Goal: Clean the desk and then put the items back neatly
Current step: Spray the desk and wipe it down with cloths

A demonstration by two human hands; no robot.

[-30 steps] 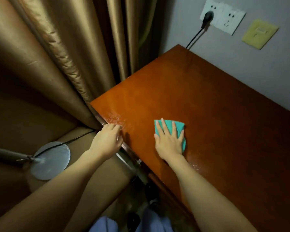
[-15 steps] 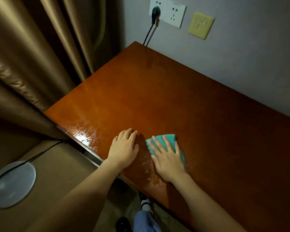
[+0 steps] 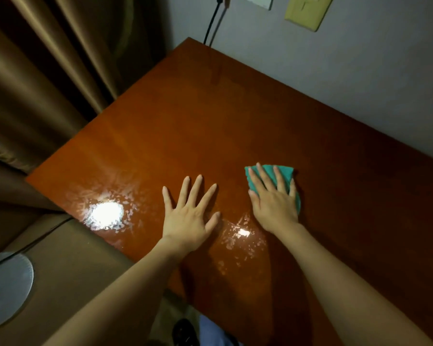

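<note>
The reddish-brown wooden desk [image 3: 235, 126] fills the middle of the view, its near-left part wet and shiny with streaks. My right hand [image 3: 273, 203] lies flat, fingers spread, pressing a folded teal cloth [image 3: 285, 172] onto the desk top. The cloth shows beyond my fingertips and along the right side of my hand. My left hand [image 3: 188, 213] rests palm down on the wet surface to the left of the cloth, fingers spread, holding nothing.
Brown curtains [image 3: 48, 83] hang along the desk's left edge. A black cable [image 3: 211, 23] drops from a wall socket behind the far corner; a yellow wall plate [image 3: 308, 11] is beside it. A round grey lamp base [image 3: 5, 288] sits on the floor at lower left.
My right hand has slid the cloth to the right and further onto the desk. My left hand moved from the desk's front edge onto the top and spread its fingers.
</note>
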